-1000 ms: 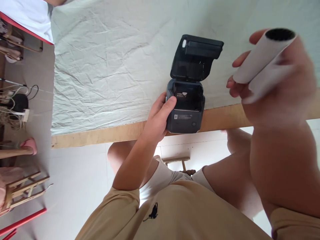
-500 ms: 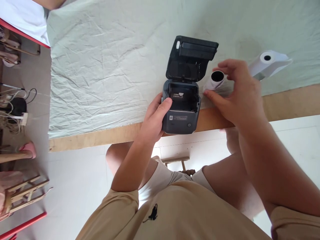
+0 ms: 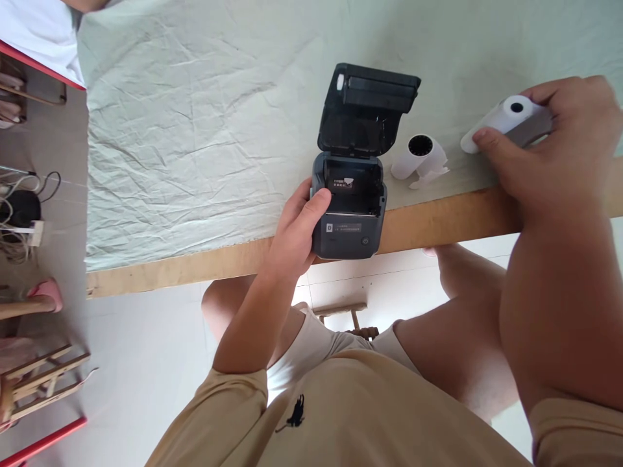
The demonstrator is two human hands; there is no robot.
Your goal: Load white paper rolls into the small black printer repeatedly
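Black printer point(image 3: 346, 230), its lid point(image 3: 370, 107) open, is clasped by left hand point(image 3: 299, 227); right hand point(image 3: 564, 143) pinches a paper roll point(image 3: 494, 122) over cloth point(image 3: 195, 130) (a second roll point(image 3: 405, 163) sits between), seemingly for picking up, which calls for minding its loose end point(image 3: 539, 123).

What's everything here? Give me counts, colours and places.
Printer: one, dark grey, centre, lid open
Wide-core roll: one, white, right of printer
Narrow-core roll: one, white, farther right
Table: one, brown edge, across middle
Cloth: one, pale green, over table
Cables: several, mostly white, far left
Slipper: one, pink, left, on another person's foot
Wooden frame: one, brown, lower left
Bar: at least one, red, lower left
Stool: one, brown, lower centre
Floor: one, whitish, below
Fabric: one piece, white, top left
Shirt: one, tan, bottom
Shorts: one pair, whitish, lower centre
Legs: two, bare, lower centre
Left hand: one, bare, on printer
Right hand: one, bare, on narrow-core roll
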